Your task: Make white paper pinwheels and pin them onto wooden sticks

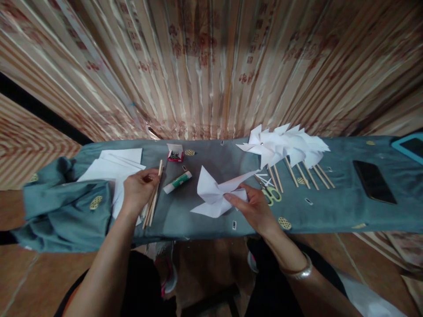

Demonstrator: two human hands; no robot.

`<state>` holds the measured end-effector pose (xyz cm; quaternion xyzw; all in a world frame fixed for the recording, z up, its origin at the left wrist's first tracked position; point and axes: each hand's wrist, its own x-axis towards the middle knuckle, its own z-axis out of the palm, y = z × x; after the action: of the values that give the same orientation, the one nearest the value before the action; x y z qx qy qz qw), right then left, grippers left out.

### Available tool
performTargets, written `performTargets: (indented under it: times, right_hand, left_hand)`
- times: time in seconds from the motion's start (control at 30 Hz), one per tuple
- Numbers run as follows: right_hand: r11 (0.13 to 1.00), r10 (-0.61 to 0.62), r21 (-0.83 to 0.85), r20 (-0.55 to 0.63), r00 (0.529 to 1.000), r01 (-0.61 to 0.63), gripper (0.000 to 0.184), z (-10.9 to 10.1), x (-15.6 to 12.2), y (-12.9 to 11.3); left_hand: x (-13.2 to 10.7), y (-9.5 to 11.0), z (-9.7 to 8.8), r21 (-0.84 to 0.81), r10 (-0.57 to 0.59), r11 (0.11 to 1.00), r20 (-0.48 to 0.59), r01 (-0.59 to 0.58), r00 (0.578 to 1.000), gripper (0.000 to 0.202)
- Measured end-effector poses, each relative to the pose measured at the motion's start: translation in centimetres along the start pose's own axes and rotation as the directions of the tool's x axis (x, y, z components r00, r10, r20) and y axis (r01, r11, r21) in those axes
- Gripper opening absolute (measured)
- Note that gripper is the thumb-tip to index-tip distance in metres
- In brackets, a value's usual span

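Note:
My right hand (256, 207) pinches a white paper pinwheel (211, 191) near its middle, thumb on top. The pinwheel has no stick on it. On the left, my left hand (140, 187) is closed on the upper part of a wooden stick (160, 169), above several other sticks (152, 211) lying on the cloth. White paper sheets (110, 167) lie beneath and beyond that hand. Between the hands lie a green and white glue stick (177, 182) and a small red open box (175, 152) of dark pins or tacks.
Several finished pinwheels (287, 143) with sticks overlap at the back right. Green-handled scissors (272, 196) and paper scraps (263, 179) lie below them. A black phone (374, 181) and a blue-edged device (410, 147) are farther right. A curtain (211, 70) hangs behind the cloth-covered table (343, 211).

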<state>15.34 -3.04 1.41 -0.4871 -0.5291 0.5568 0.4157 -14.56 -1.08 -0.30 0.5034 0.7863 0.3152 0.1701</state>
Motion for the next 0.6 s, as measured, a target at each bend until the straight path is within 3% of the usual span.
performTargets:
  times: [0.1, 0.17, 0.2, 0.3, 0.37, 0.47, 0.6]
  right_hand:
    - [1.000, -0.008, -0.021, 0.024, 1.000, 0.009, 0.022, 0.0, -0.2, 0.0]
    - [0.998, -0.016, -0.057, 0.033, 0.999, 0.018, 0.021, 0.0, -0.5, -0.1]
    - [0.996, -0.021, -0.081, 0.032, 0.999, 0.024, 0.020, 0.0, -0.7, -0.3]
    - [0.990, -0.049, -0.126, 0.070, 0.996, 0.057, 0.015, 0.0, -1.5, -1.0]
    - [0.988, -0.089, -0.111, 0.179, 0.980, 0.110, 0.008, 0.0, -2.0, -1.4]
    - [0.974, -0.198, -0.036, 0.331, 0.923, 0.222, 0.012, 0.0, -2.5, -1.6]
    - [0.946, -0.313, 0.029, 0.320, 0.894, 0.321, 0.022, -0.2, -2.6, -1.1]
  left_hand:
    - [-1.3, 1.5, -1.7, -0.165, -0.004, 0.986, -0.069, -0.008, 0.998, 0.028]
    - [-2.8, 2.9, -2.4, -0.385, -0.018, 0.923, -0.100, -0.022, 0.995, 0.024]
    - [-3.7, 3.5, -2.5, -0.468, -0.029, 0.883, -0.075, -0.010, 0.997, 0.024]
    - [-6.3, 5.0, -1.3, -0.658, 0.017, 0.743, 0.202, 0.123, 0.979, 0.028]
    - [-7.8, 5.5, 0.1, -0.701, 0.058, 0.665, 0.394, 0.259, 0.918, 0.028]
    - [-9.2, 5.6, 2.1, -0.692, 0.082, 0.563, 0.590, 0.452, 0.803, 0.027]
    - [-10.1, 5.7, 3.6, -0.641, 0.103, 0.489, 0.716, 0.592, 0.690, 0.027]
